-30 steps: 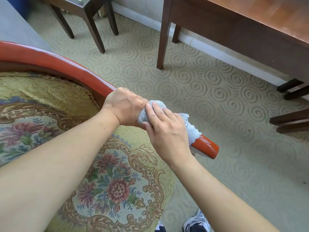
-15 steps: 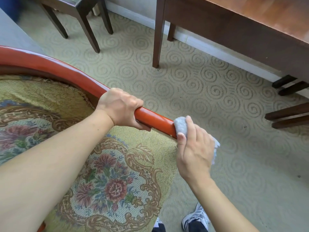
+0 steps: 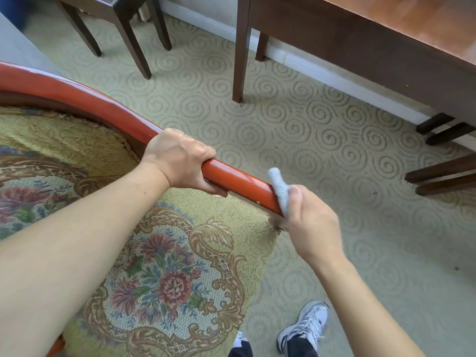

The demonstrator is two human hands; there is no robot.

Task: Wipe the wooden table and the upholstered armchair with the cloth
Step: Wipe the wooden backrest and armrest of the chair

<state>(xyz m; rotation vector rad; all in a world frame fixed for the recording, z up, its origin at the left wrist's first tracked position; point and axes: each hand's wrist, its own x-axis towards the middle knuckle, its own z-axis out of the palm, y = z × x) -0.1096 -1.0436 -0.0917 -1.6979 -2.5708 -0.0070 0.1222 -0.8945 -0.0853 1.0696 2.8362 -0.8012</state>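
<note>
Red lacquered armrest (image 3: pixel 239 185) runs toward you; your right hand (image 3: pixel 313 221) pinches the cloth (image 3: pixel 280 189) at its tip, while your left hand (image 3: pixel 180 157) grips mid-rail.

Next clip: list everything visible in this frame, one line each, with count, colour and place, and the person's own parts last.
armchair: one, floral green-gold seat, lower left.
armrest: one, glossy red-orange, curving from the left edge to centre.
cloth: one, pale grey, pressed on the armrest's end.
wooden table: one, brown top, dark legs, upper right.
small dark table: one, dark brown, only legs and an edge showing, top left.
dark wooden legs: several, dark brown, right edge; what they belong to is cut off.
carpet: one, pale green swirls, across the floor.
shoes: two, white-grey, bottom centre.
left hand: grips the armrest.
right hand: holds the cloth.
</note>
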